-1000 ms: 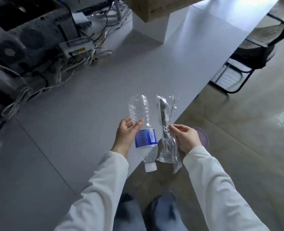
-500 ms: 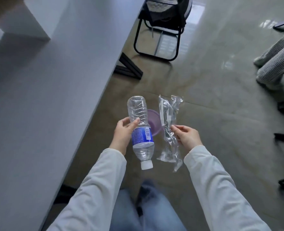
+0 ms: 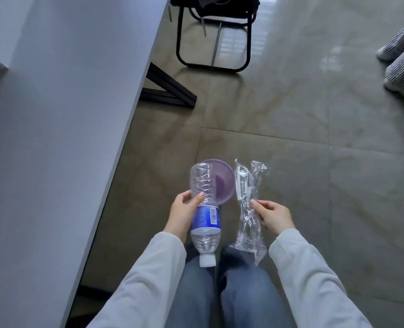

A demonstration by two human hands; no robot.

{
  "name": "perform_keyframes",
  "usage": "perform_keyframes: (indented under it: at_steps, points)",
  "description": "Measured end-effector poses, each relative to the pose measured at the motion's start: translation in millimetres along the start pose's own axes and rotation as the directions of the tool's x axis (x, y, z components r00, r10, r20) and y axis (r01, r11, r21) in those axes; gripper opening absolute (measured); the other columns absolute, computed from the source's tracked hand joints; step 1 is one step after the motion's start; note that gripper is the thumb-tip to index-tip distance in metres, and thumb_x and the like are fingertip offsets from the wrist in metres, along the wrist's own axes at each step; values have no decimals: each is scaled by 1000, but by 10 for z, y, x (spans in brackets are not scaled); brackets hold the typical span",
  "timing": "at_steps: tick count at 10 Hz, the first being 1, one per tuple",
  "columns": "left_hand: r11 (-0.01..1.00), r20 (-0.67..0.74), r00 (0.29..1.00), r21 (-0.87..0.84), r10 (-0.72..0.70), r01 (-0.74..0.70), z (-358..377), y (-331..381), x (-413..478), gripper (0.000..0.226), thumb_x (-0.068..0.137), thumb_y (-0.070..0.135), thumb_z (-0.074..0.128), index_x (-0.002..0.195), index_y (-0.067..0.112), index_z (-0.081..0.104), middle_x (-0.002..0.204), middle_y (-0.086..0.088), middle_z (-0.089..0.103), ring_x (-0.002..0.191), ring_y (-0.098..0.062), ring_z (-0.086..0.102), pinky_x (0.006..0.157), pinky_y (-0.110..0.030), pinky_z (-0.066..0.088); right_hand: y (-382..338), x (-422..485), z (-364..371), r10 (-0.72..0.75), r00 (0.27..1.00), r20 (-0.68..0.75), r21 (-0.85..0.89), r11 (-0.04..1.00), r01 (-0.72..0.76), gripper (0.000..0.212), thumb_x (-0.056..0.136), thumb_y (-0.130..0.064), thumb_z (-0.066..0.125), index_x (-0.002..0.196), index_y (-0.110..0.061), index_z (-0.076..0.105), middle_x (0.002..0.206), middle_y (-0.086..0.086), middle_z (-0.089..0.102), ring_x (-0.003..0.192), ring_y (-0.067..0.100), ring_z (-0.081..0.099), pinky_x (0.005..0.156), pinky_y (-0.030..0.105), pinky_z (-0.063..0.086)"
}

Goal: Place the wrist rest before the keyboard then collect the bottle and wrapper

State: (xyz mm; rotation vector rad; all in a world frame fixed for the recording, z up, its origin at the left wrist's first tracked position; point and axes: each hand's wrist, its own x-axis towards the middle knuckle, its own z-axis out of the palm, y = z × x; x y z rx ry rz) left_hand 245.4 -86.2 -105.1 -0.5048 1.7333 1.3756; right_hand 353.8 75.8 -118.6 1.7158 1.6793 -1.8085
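Note:
My left hand [image 3: 183, 213] grips a clear plastic bottle [image 3: 203, 209] with a blue label and a white cap, held upside down with the cap towards my knees. My right hand [image 3: 273, 215] pinches a crumpled clear wrapper [image 3: 247, 207] that hangs lengthwise beside the bottle. Both are held out over the floor, to the right of the grey desk [image 3: 54, 138]. No wrist rest or keyboard is in view.
A small purple bin [image 3: 222, 183] stands on the tiled floor just beyond the bottle. The desk's black leg [image 3: 168, 88] and a black chair frame [image 3: 213, 43] lie further ahead. Another person's striped trouser legs [image 3: 402, 58] are at the far right.
My view has swung right, away from the desk top and its cables, onto the floor. Both hands still hold the bottle and wrapper, now over the purple bin.

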Motion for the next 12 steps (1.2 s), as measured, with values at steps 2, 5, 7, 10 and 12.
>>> perform_keyframes:
  at_steps: [2, 5, 7, 10, 12]
  points:
    - [994, -37, 994, -30, -106, 105, 143, -189, 562, 49, 85, 29, 58, 129, 12, 43, 120, -10, 60, 93, -19, 64, 69, -27, 52, 225, 518, 65, 91, 994, 68, -30, 996, -89, 8, 77, -18, 69, 81, -11, 69, 66, -3, 62, 59, 8, 49, 62, 19, 41]
    - [975, -113, 971, -101, -208, 197, 443, -962, 2211, 54, 83, 28, 61, 127, 4, 40, 123, -15, 57, 83, -18, 62, 61, -26, 49, 820, 2217, 454, 163, 975, 150, -178, 975, -135, 8, 74, -21, 72, 74, -14, 68, 65, -3, 60, 60, 11, 49, 62, 21, 40]
    - [971, -97, 968, -79, -231, 224, 490, -1320, 3150, 52, 85, 24, 59, 127, 2, 39, 122, -19, 55, 89, -24, 60, 65, -26, 50, 1060, 3135, 930, 158, 979, 131, -299, 947, -112, 12, 77, -24, 68, 73, -14, 63, 69, 1, 58, 57, 11, 47, 51, 19, 33]
    - [982, -119, 983, 105, -142, 155, 431, -1570, 3756, 64, 82, 45, 54, 135, 14, 37, 139, -9, 49, 122, -29, 51, 105, -47, 41, 1299, 3714, 1232, 145, 989, 38, -396, 911, -118, 59, 81, -50, 53, 108, 1, 63, 110, 15, 65, 102, 32, 58, 89, 34, 45]
    - [983, -130, 985, 132, -112, 129, 533, -1310, 3440, 56, 88, 38, 49, 137, 14, 36, 141, -7, 46, 124, -26, 48, 98, -35, 40, 1049, 3193, 1170, 102, 993, 66, -300, 951, -78, 66, 81, -43, 59, 132, -6, 43, 137, 14, 51, 122, 31, 50, 102, 39, 39]
